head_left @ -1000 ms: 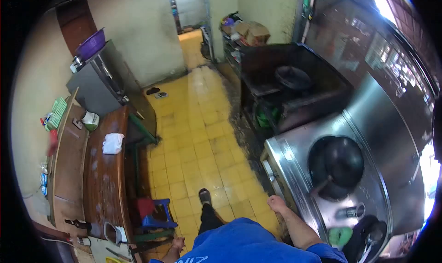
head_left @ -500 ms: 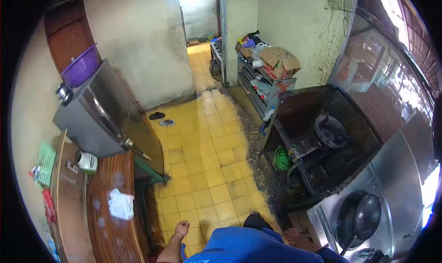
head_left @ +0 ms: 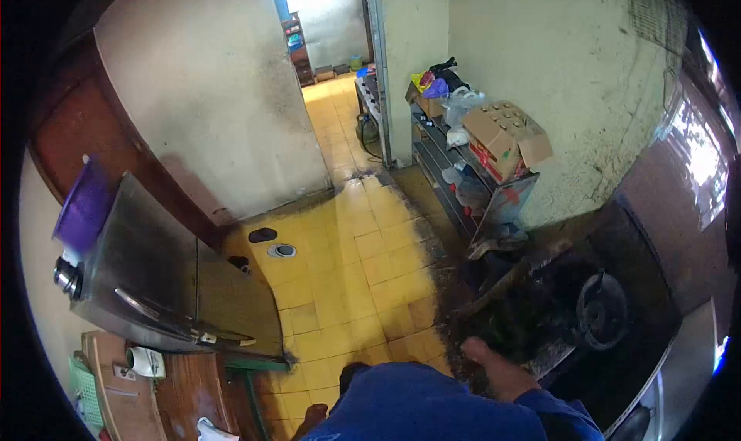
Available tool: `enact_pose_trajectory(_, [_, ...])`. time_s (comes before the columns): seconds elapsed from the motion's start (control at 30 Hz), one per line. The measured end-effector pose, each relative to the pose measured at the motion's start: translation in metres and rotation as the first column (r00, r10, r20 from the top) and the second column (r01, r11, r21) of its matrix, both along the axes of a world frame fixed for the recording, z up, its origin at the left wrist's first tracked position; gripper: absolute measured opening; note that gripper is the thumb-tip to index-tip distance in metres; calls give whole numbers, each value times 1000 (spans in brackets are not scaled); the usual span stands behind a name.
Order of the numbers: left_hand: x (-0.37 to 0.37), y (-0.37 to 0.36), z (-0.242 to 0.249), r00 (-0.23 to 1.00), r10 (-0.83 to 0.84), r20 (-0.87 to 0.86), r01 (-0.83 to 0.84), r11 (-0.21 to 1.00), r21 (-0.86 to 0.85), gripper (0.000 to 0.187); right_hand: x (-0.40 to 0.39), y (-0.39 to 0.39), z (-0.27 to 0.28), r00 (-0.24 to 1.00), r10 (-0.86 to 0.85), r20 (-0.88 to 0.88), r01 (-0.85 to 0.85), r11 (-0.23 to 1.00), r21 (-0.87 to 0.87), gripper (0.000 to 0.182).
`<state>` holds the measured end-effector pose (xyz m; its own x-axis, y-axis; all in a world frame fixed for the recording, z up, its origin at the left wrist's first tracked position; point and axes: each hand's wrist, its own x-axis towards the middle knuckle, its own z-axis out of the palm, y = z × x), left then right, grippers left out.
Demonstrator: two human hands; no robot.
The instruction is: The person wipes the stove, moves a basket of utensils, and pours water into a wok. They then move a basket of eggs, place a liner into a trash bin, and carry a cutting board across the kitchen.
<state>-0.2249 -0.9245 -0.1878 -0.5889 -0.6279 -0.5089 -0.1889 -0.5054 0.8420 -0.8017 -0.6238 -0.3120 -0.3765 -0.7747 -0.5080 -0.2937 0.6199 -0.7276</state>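
Low in the view, my left hand (head_left: 315, 415) hangs beside the blue shirt (head_left: 417, 406), above the yellow tiles (head_left: 340, 287). Its fingers are too small and dark to read. My right hand (head_left: 476, 350) is out on the other side, over the dark edge of the floor by the blackened stove structure (head_left: 540, 356). Its fingers look curled but are blurred, and whether they touch anything cannot be made out. A round burner (head_left: 602, 310) sits farther right inside the structure.
A grey fridge (head_left: 147, 271) and a wooden table (head_left: 181, 387) stand on the left. Slippers (head_left: 282, 250) lie on the floor near the wall. A metal shelf (head_left: 455, 186) holding an open cardboard box (head_left: 502, 140) stands ahead right, beside a doorway (head_left: 340, 125).
The view has moved forward, nearer the fridge, shelf and doorway. My right arm has swung out beside the stove structure. My left hand now sits lower in view, and the wok has left it.
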Motion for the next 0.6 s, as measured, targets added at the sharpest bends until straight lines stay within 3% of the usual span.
enact_pose_trajectory(0.03, [-17, -10, -5, 892, -150, 426, 201, 977, -77, 14, -34, -53, 12, 984, -167, 63, 172, 982, -79, 21])
enact_pose_trajectory(0.07, [-33, -23, -8, 792, -207, 574, 298, 952, -67, 14, -60, -101, 60, 976, -216, 28, 217, 976, -37, 22])
enact_pose_trajectory(0.1, [-54, -40, -13, 729, -248, 638, 346, 938, -31, 14, -82, -153, 130, 965, -263, -7, 263, 965, 4, 25])
enact_pose_trajectory(0.17, [-93, -78, -23, 682, -287, 673, 383, 924, 6, 14, -111, -233, 229, 819, -527, 226, 546, 837, -29, 24])
enact_pose_trajectory(0.2, [-112, -102, -29, 668, -300, 681, 403, 915, 7, 14, -131, -259, 228, 816, -533, 225, 552, 833, -29, 24])
enact_pose_trajectory(0.27, [-146, -156, -50, 618, -337, 710, 488, 873, -10, 14, -163, -309, 222, 779, -598, 188, 626, 748, -219, 23])
enact_pose_trajectory(0.33, [-179, -218, -67, 548, -366, 752, 609, 791, -58, 14, -196, -338, 165, 733, -615, 289, 677, 699, -230, 23])
enact_pose_trajectory(0.37, [-198, -252, -75, 494, -381, 782, 696, 712, -92, 14, -205, -346, 147, 724, -640, 257, 685, 709, -166, 22])
enact_pose_trajectory(0.4, [-215, -294, -82, 419, -386, 822, 813, 563, -150, 14, -210, -347, 140, 720, -659, 216, 687, 721, -90, 21])
enact_pose_trajectory(0.43, [-235, -338, -90, 348, -358, 866, 906, 365, -213, 14, -202, -349, 154, 652, -690, 315, 734, 678, -34, 18])
enact_pose_trajectory(0.47, [-262, -388, -88, 334, -296, 895, 940, 174, -293, 14, -205, -360, 168, 574, -709, 409, 775, 632, 6, 15])
enact_pose_trajectory(0.5, [-300, -440, -86, 417, -183, 890, 907, 15, -421, 14, -224, -371, 163, 572, -714, 404, 782, 623, -7, 15])
enact_pose_trajectory(0.53, [-317, -500, -72, 775, -391, 496, 604, 688, -402, 34, -241, -380, 155, 548, -715, 434, 797, 604, -11, 13])
enact_pose_trajectory(0.57, [-370, -529, -38, 761, -106, 641, 590, 526, -613, 14, -251, -389, 144, 513, -719, 469, 814, 581, -1, 11])
enact_pose_trajectory(0.6, [-421, -587, -16, 597, -223, 771, 754, 486, -443, 16, -259, -403, 162, 488, -729, 480, 825, 564, 18, 11])
